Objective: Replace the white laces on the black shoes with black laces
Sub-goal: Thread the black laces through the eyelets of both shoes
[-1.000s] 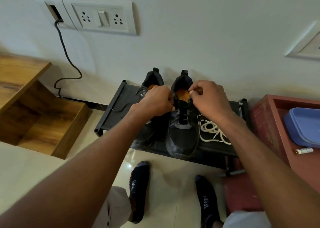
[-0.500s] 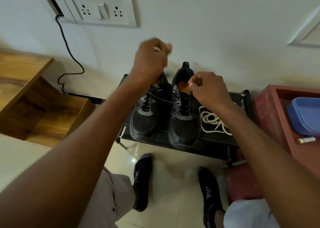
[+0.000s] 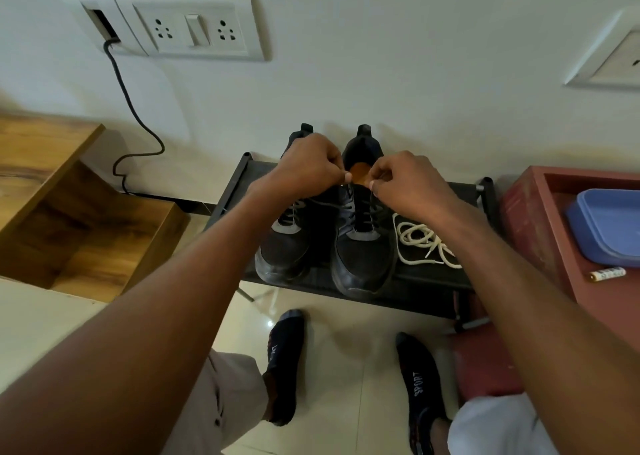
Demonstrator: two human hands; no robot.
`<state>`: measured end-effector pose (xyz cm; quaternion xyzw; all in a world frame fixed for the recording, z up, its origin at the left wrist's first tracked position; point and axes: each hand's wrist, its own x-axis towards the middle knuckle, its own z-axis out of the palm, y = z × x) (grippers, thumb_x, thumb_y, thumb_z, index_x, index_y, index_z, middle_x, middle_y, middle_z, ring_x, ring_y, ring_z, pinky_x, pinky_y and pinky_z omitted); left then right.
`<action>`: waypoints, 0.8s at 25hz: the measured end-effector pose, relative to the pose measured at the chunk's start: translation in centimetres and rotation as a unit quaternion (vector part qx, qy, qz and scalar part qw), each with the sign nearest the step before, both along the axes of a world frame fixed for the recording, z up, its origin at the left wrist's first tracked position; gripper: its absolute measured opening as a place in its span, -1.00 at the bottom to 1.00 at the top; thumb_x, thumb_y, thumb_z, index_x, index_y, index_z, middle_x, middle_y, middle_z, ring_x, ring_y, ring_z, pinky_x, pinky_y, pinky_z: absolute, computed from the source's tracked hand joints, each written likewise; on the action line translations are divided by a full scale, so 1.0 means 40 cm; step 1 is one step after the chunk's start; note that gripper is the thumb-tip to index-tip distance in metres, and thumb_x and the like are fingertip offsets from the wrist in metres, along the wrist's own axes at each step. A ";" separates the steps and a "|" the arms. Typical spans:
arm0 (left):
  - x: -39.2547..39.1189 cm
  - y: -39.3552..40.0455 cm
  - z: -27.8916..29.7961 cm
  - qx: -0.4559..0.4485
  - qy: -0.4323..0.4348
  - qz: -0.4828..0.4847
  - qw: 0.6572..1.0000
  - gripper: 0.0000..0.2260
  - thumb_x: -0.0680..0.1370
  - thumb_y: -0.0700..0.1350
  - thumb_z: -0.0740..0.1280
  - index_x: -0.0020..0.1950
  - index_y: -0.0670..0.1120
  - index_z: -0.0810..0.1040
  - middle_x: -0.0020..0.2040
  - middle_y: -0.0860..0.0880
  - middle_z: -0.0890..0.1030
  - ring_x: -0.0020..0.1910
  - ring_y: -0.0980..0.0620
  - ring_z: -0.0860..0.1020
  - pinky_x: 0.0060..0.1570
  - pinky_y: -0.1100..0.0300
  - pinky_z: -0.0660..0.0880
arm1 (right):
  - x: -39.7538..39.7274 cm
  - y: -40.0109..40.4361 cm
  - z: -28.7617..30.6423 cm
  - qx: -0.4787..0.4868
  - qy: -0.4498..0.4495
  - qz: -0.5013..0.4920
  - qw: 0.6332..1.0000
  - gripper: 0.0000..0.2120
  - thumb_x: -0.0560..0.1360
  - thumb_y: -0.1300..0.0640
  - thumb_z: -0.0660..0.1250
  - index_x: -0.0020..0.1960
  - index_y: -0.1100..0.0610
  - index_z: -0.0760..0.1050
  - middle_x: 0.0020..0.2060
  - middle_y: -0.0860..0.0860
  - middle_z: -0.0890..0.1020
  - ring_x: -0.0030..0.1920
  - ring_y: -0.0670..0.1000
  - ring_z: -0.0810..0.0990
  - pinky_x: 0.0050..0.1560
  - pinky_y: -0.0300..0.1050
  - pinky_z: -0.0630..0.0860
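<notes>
Two hands — left hand (image 3: 310, 167), right hand (image 3: 407, 186) — fingers pinched on thin black lace ends (image 3: 332, 204) above the right-side black mesh shoe (image 3: 362, 247).

your left hand (image 3: 309, 165) and right hand (image 3: 407, 186) pinch black lace ends above the right-hand shoe (image 3: 362, 247); white laces (image 3: 420, 243) lie near the rack's (image 3: 433, 278) right edge.

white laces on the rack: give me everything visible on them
The white laces are off the shoes, lying in a loose tangled pile on the black rack, just right of the right shoe. They look like cream, round woven cord; at least two tipped ends poke out toward the front. The right forearm passes over the pile's far edge, hiding part of it. Neither hand touches them.
</notes>
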<state>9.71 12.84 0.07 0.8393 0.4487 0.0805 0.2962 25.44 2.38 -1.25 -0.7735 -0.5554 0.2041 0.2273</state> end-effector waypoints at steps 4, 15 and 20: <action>-0.007 0.002 -0.013 0.044 0.027 0.001 0.999 -0.82 0.57 -0.04 0.49 -0.09 -0.15 0.69 -0.21 -0.04 0.65 -0.15 -0.01 0.61 -0.31 0.21 0.38 | -0.030 -0.006 0.010 -0.050 -0.007 0.088 0.995 -0.80 0.61 0.15 0.36 0.11 -0.05 0.73 -0.13 -0.15 0.65 -0.05 -0.05 0.64 -0.09 -0.21 0.51; -0.046 0.021 -0.018 0.085 0.061 0.031 0.994 -0.82 0.57 -0.08 0.43 -0.23 -0.03 0.58 -0.24 0.02 0.57 -0.14 -0.06 0.58 -0.30 0.16 0.34 | -0.106 -0.006 -0.016 -0.157 -0.052 0.074 0.983 -0.33 0.64 -0.38 0.14 -0.31 0.06 0.70 -0.44 -0.07 0.68 -0.29 -0.04 0.68 -0.11 -0.04 0.58; -0.036 0.013 -0.015 0.115 0.157 0.057 0.979 -0.82 0.57 0.00 0.40 -0.12 -0.08 0.55 -0.17 -0.07 0.54 -0.16 -0.13 0.54 -0.17 0.04 0.41 | -0.053 -0.019 -0.009 -0.075 -0.078 -0.058 0.992 -0.84 0.53 -0.03 0.46 -0.14 0.04 0.68 -0.21 0.01 0.71 -0.20 0.10 0.68 -0.07 0.09 0.69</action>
